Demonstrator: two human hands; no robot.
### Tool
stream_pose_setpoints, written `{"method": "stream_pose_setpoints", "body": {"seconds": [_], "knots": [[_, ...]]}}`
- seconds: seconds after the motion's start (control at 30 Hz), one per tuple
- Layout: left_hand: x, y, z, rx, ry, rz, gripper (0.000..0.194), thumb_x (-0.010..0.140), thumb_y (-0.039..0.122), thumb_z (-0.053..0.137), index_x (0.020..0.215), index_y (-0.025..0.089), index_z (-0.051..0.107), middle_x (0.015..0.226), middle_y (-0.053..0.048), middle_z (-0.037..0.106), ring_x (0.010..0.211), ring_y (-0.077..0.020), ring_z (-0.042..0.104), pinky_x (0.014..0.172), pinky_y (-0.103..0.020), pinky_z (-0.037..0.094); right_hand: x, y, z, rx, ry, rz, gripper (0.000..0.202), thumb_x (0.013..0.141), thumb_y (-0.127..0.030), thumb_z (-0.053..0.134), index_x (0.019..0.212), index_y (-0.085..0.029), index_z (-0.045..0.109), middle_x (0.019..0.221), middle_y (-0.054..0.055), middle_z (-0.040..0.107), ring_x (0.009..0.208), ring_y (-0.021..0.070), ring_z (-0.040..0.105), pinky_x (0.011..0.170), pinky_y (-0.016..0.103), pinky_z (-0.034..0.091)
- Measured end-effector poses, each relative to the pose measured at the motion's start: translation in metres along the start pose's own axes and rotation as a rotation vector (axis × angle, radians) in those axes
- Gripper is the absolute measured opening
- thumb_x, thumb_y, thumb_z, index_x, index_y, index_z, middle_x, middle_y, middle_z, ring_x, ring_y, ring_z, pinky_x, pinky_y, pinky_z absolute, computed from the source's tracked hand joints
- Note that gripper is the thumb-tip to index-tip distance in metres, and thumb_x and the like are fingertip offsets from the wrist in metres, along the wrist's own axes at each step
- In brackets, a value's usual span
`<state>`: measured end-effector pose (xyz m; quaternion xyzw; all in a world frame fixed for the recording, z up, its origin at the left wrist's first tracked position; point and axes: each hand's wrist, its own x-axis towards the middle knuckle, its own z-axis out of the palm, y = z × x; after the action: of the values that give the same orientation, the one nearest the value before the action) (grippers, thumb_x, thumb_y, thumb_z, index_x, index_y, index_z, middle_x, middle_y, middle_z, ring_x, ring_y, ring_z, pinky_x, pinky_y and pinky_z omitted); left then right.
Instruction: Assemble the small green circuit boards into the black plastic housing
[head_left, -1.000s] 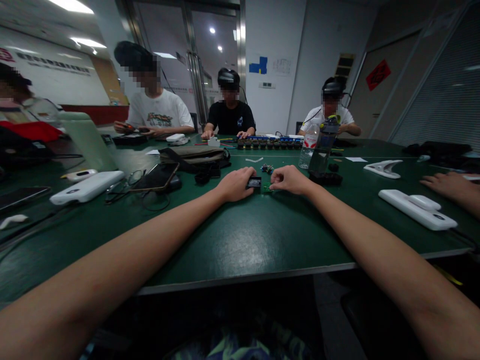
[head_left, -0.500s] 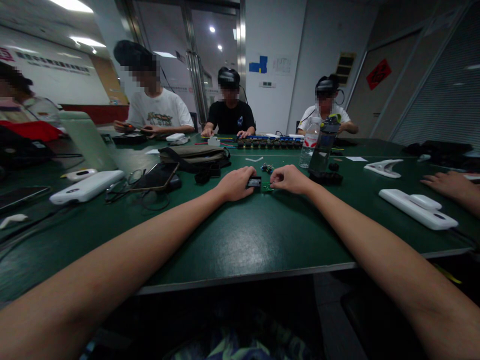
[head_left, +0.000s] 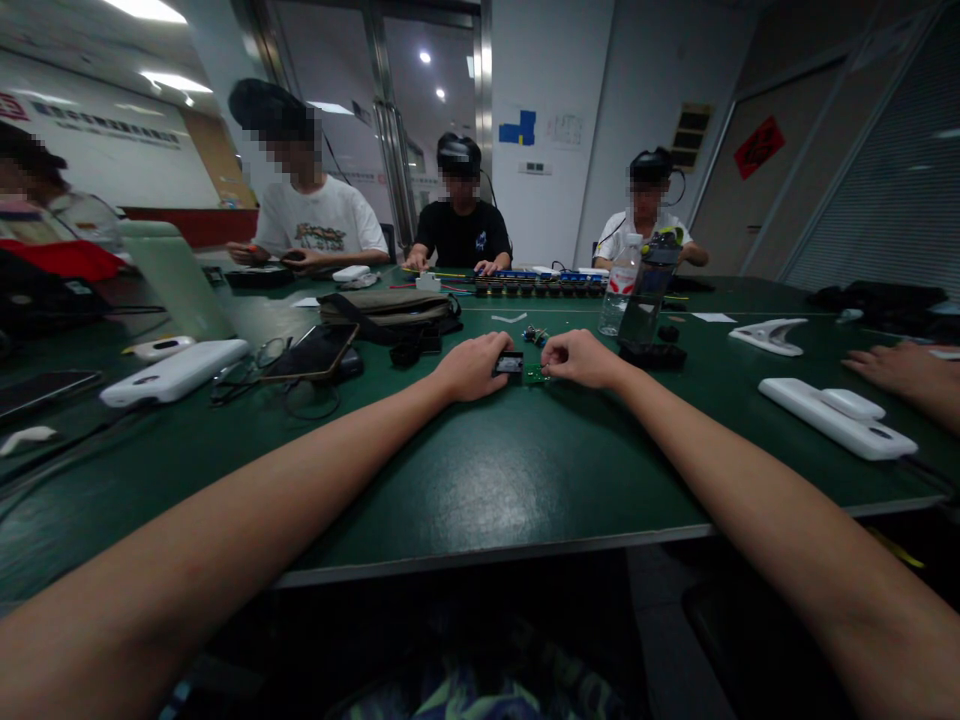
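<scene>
My left hand (head_left: 476, 367) is closed on a small black module (head_left: 509, 364) with a grey face, its thumb at the near edge and its fingers at the far edge. Just right of the module a small green circuit board (head_left: 534, 375) lies on the dark green table (head_left: 480, 490). My right hand (head_left: 581, 358) is pinched at the right edge of that board; what its fingertips hold, if anything, is too small to make out. Behind the board, between my hands, sits a little tangle of coloured wires (head_left: 534, 336).
Left stand a pale green bottle (head_left: 176, 280), a white power bank (head_left: 176, 373), a phone (head_left: 313, 353) and a pouch (head_left: 382, 308). Right are two bottles (head_left: 651, 295), a white device (head_left: 832, 415) and a person's hand (head_left: 896, 370). Three people sit opposite, behind a long black strip (head_left: 540, 287).
Both my hands stay almost where they were, at the module and the board. The person at the far right has shifted slightly.
</scene>
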<state>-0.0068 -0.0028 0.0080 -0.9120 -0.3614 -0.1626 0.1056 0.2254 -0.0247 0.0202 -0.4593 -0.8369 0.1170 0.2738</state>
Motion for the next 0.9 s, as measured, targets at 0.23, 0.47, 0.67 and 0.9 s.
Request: {"method": "stream_pose_setpoints", "body": {"seconds": [0.23,0.47,0.67,0.9], "knots": [[-0.0003,-0.0001,0.0008,0.0,-0.001,0.003,0.037,0.082,0.029,0.055,0.117,0.018,0.05,0.114,-0.012,0.064,0.103,-0.0276,0.064,0.091,-0.038,0.051,0.0003,0.0019,0.0006,-0.002,0.003,-0.021,0.004,0.068,-0.012,0.067,0.071,-0.015,0.068,0.061,-0.004,0.059,0.058,0.0091,0.051,0.064,0.023,0.039],[-0.0002,-0.0001,0.0,-0.01,0.0,0.004,0.037,0.082,0.028,0.055,0.117,0.017,0.05,0.114,-0.013,0.064,0.103,-0.0285,0.064,0.09,-0.039,0.051,0.0,0.0005,-0.0006,-0.024,0.005,-0.03,0.014,0.066,-0.008,0.061,0.074,-0.014,0.071,0.062,-0.003,0.06,0.059,0.0096,0.052,0.065,0.022,0.04],[-0.0005,0.0001,-0.0003,-0.026,0.0,0.007,0.038,0.081,0.029,0.054,0.117,0.018,0.049,0.114,-0.013,0.064,0.104,-0.028,0.063,0.091,-0.039,0.05,-0.0008,-0.0023,-0.0017,-0.033,-0.017,-0.007,0.01,0.068,-0.009,0.064,0.074,-0.015,0.069,0.063,-0.003,0.06,0.059,0.0093,0.052,0.065,0.022,0.039],[-0.0008,-0.0006,0.0,-0.017,0.007,0.012,0.036,0.082,0.029,0.055,0.116,0.019,0.049,0.113,-0.012,0.064,0.102,-0.0274,0.063,0.089,-0.039,0.051,-0.0001,0.0012,-0.0009,-0.022,-0.023,-0.019,0.004,0.069,-0.016,0.069,0.072,-0.016,0.066,0.064,-0.004,0.06,0.06,0.0095,0.051,0.064,0.023,0.038]]}}
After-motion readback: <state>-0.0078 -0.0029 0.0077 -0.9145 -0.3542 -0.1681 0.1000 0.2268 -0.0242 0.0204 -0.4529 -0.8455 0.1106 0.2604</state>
